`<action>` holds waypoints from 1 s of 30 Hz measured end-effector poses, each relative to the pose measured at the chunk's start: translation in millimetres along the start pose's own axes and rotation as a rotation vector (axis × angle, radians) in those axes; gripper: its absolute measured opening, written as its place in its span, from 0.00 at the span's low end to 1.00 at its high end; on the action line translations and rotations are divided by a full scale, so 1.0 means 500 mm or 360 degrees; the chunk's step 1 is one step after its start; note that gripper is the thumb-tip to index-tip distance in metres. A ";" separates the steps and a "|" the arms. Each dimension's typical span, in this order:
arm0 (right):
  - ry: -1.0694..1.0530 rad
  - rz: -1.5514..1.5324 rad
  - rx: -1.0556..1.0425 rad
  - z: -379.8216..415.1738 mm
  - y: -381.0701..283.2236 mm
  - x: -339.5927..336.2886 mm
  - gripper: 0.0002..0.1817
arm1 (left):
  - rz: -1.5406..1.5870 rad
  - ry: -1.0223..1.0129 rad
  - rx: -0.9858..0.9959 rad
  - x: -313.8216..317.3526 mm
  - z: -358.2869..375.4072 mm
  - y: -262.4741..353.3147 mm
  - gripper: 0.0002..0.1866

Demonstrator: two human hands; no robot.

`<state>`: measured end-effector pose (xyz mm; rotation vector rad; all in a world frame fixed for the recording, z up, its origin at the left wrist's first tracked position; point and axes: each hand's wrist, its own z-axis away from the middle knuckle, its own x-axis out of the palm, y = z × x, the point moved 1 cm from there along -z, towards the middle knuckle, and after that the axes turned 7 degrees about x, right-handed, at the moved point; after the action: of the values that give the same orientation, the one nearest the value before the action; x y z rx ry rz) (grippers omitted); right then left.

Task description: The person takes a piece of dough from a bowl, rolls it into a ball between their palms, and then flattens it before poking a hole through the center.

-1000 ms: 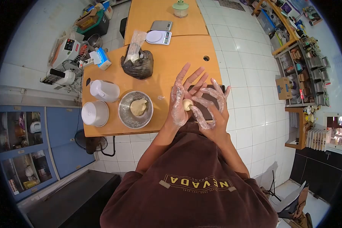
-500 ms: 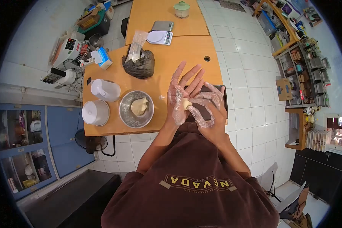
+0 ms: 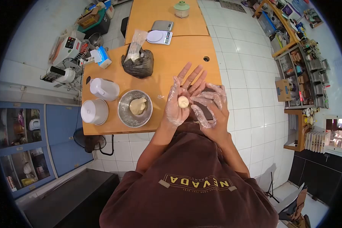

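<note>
Dark tray point(image 3: 206, 112) mostly hidden beneath floury right hand point(image 3: 211, 108)

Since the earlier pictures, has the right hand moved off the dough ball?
Yes. The right hand has drawn back toward the table's right edge, uncovering the dough ball, which sits in the open left hand.

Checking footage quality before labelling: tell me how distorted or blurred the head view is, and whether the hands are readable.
Head view: strong fisheye, black corners, table edges bowed; lighting even, soft shadows; left hand, dough ball and right hand sharp at centre; shelves at the rim small and squeezed.
</note>
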<state>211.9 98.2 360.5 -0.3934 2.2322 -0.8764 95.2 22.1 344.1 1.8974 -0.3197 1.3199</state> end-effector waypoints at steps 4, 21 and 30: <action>-0.0173 0.0182 -0.0076 -0.019 0.011 -0.045 0.17 | 0.0102 -0.0040 -0.0381 -0.017 0.002 0.003 0.36; -0.0439 0.0176 -0.0213 -0.033 0.018 -0.043 0.18 | 0.0243 -0.0028 -0.0759 -0.032 0.013 -0.027 0.37; -0.0457 0.0083 -0.0217 -0.033 0.026 -0.038 0.14 | 0.0329 0.0023 -0.0701 -0.031 0.017 -0.013 0.36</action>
<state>213.6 125.2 369.7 -0.4899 2.0309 -0.6006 98.0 16.8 326.5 1.5122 -0.7510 1.2686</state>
